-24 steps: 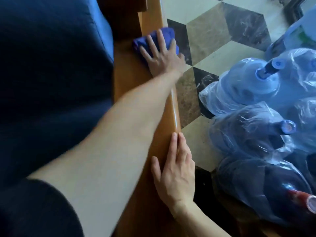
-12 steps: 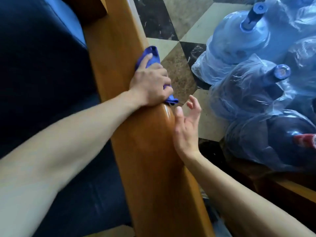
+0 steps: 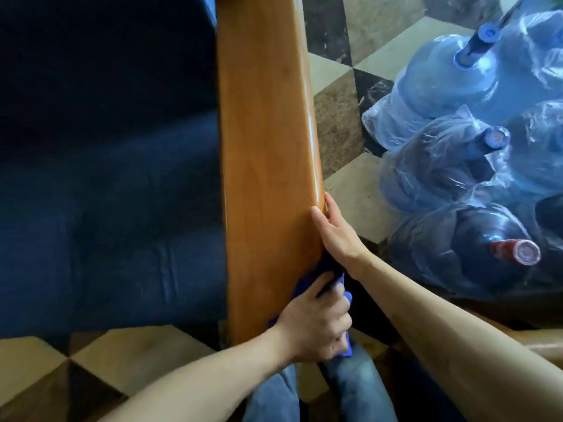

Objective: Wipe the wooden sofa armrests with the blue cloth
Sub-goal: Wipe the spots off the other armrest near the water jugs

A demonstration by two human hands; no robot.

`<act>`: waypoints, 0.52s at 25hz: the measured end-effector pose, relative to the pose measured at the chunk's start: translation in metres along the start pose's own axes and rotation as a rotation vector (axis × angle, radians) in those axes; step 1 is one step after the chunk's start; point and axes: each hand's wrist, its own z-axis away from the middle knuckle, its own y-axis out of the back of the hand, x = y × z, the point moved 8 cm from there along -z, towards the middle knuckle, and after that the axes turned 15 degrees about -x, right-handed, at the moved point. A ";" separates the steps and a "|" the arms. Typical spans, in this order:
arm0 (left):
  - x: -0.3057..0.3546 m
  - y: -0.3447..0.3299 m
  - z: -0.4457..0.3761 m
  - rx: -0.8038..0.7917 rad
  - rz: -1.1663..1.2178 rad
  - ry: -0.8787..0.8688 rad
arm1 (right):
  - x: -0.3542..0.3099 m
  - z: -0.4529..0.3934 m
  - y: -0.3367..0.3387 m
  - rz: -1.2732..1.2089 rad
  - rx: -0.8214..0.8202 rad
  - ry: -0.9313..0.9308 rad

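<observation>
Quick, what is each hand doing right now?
Left hand: closed, holding the cloth against the armrest.
Right hand: open, holding nothing, pressed on the armrest's outer edge.

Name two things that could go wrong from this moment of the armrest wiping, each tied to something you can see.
1. The left hand bunches the blue cloth at the near end of the wooden armrest, so little cloth may meet the wood and patches could be missed.
2. The right hand rests bare on the glossy outer edge and may leave fingerprints on it.
</observation>
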 end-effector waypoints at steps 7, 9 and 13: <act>0.001 -0.025 0.067 0.294 -0.132 -0.101 | -0.038 0.010 -0.022 0.901 0.367 0.181; -0.014 -0.036 0.101 0.347 -0.137 0.027 | -0.049 0.006 -0.036 1.075 0.389 0.292; -0.024 -0.073 0.151 0.367 0.084 0.560 | -0.044 -0.010 -0.055 1.173 0.361 0.262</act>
